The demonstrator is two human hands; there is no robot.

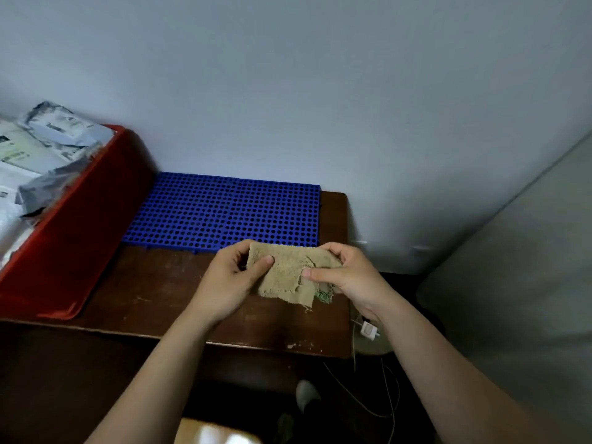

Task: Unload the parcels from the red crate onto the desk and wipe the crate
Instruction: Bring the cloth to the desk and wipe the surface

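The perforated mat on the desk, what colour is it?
Blue mat, dotted with round holes; head view.

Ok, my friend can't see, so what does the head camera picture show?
The left hand and right hand pinch a tan cloth over a dark desk. A red crate full of parcels sits at the left, beside a blue perforated mat.

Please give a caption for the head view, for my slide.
Left hand and right hand pinch a tan cloth above the desk; parcels lie in the red crate.
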